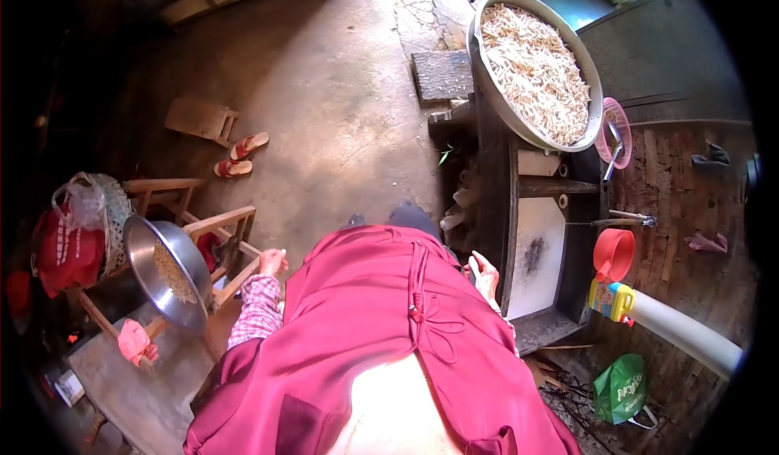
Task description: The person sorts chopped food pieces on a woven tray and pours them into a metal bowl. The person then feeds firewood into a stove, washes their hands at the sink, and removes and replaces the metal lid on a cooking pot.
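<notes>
My left hand [273,262] hangs beside the red apron [349,293], its fingers loosely curled with nothing visible in them. It is nearest to a wooden frame [219,223] and a metal basin [192,252] of small pale grains. On the other side of the apron, my right hand [484,275] is held low, its fingers partly stretched out and apart, and no object shows in it. Close to it stands a dark wooden cabinet [513,236] with a white panel. A large round pan [596,90] full of pale, thin pieces rests at the cabinet's far end.
Red slippers [234,168] and a low stool [197,120] are on the floor at the left. At the right are a pink strainer [621,134], a red dipper [614,254], a white pipe [690,332] and a green bag [621,390]. A red bag [71,248] sits far left.
</notes>
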